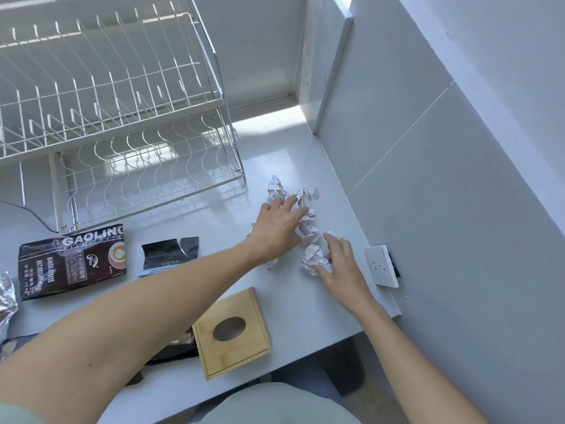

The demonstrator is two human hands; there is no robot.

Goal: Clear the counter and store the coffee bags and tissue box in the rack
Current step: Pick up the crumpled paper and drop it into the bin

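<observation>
Several crumpled paper balls point(307, 231) lie on the white counter point(293, 154) at the right. My left hand point(275, 228) rests on the pile with fingers spread over the paper. My right hand point(342, 270) touches a paper ball point(313, 260) at the pile's near side. A dark Gaoling coffee bag point(72, 263) lies flat at the left. Beside it sits a smaller black bag point(169, 252). Another dark bag point(175, 347) lies partly under my left arm, next to the wooden tissue box point(232, 332). The white wire rack point(122, 123) stands at the back left.
A silver foil bag point(6, 296) shows at the left edge. A white wall socket point(382, 266) sits on the tiled wall at the right, just past my right hand. A dark bin point(351, 365) stands below the counter's front edge.
</observation>
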